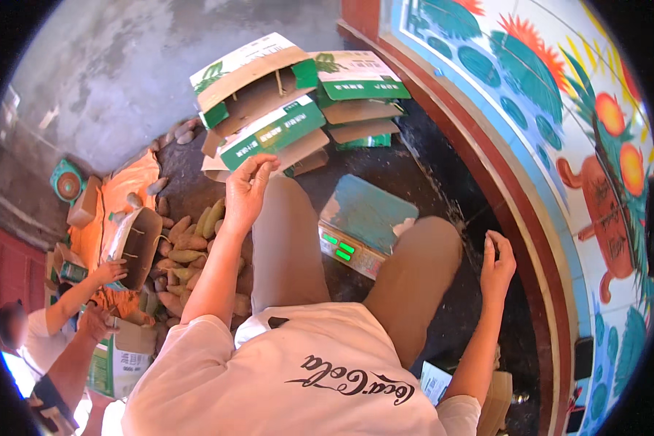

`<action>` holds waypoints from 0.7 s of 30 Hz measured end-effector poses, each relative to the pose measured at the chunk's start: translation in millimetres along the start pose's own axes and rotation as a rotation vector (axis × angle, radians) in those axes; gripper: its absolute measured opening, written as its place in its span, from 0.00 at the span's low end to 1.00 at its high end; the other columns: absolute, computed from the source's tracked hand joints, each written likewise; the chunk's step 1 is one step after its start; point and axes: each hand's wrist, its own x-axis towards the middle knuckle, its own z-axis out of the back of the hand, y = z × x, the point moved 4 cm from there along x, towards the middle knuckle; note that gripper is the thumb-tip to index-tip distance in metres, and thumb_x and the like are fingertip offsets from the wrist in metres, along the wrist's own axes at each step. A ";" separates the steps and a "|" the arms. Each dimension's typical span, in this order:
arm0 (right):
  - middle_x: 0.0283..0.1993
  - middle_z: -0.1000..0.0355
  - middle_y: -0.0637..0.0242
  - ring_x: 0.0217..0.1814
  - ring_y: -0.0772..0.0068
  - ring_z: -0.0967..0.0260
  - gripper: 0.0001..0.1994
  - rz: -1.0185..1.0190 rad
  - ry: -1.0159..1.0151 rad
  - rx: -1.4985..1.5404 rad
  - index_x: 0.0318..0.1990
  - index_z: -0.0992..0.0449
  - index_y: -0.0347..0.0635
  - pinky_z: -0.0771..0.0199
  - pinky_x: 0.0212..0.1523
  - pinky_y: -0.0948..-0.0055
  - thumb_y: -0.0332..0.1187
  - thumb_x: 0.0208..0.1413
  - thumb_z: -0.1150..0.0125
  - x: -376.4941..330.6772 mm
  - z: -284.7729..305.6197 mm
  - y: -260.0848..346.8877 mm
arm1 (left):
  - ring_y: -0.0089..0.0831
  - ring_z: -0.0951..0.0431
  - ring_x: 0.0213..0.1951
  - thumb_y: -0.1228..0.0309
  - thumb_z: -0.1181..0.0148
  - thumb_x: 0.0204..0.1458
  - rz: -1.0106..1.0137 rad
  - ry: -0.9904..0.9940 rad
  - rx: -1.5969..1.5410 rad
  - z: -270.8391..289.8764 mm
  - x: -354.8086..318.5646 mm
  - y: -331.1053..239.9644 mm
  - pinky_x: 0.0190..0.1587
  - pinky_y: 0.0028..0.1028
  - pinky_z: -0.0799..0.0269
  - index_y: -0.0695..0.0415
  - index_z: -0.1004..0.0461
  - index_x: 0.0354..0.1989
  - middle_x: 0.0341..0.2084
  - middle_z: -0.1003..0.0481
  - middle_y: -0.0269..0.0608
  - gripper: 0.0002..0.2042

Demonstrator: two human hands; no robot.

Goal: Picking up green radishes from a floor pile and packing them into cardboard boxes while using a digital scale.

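Observation:
My left hand (pixel 245 190) is raised over my left knee, in front of the open cardboard cartons. Its fingers are loosely bent and slightly apart, with nothing visible in them. Just beyond it, a green and white carton (pixel 272 134) stands with its flaps spread. A similar carton (pixel 362 86) is beside it on the right. My right hand (pixel 497 263) hangs to the right of my right knee, fingers relaxed and apart, holding nothing. Between my knees lies a flat weighing scale (pixel 370 212) with a blue-green platform and a lit green display.
Left of my leg, sweet potatoes (pixel 184 254) lie heaped on the floor. Another person's hand (pixel 110 272) touches an open carton (pixel 139 243) there, near an orange sheet (pixel 134 178). A second worker's forearm (pixel 73 341) is nearby. A painted tiled wall (pixel 552 167) curves along the right.

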 end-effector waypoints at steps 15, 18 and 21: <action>0.36 0.29 0.57 0.37 0.61 0.29 0.08 0.241 0.408 0.258 0.38 0.28 0.36 0.31 0.39 0.71 0.27 0.52 0.46 105.5 -132.9 80.8 | 0.39 0.30 0.44 0.73 0.44 0.47 -0.026 -0.437 0.300 76.4 85.4 110.6 0.46 0.33 0.34 0.60 0.32 0.45 0.40 0.31 0.50 0.15; 0.36 0.29 0.56 0.38 0.59 0.29 0.08 0.287 0.495 0.231 0.38 0.27 0.36 0.31 0.39 0.69 0.28 0.51 0.46 115.6 -160.7 83.0 | 0.45 0.33 0.48 0.70 0.41 0.44 0.011 -0.538 0.635 100.0 120.1 123.8 0.51 0.36 0.38 0.59 0.34 0.48 0.44 0.33 0.52 0.21; 0.36 0.29 0.56 0.38 0.57 0.29 0.08 0.255 0.544 0.252 0.37 0.27 0.35 0.31 0.39 0.67 0.28 0.50 0.45 123.1 -175.6 80.3 | 0.48 0.38 0.53 0.66 0.36 0.40 0.112 -0.627 0.674 113.2 159.4 144.9 0.55 0.38 0.41 0.58 0.38 0.53 0.49 0.36 0.55 0.29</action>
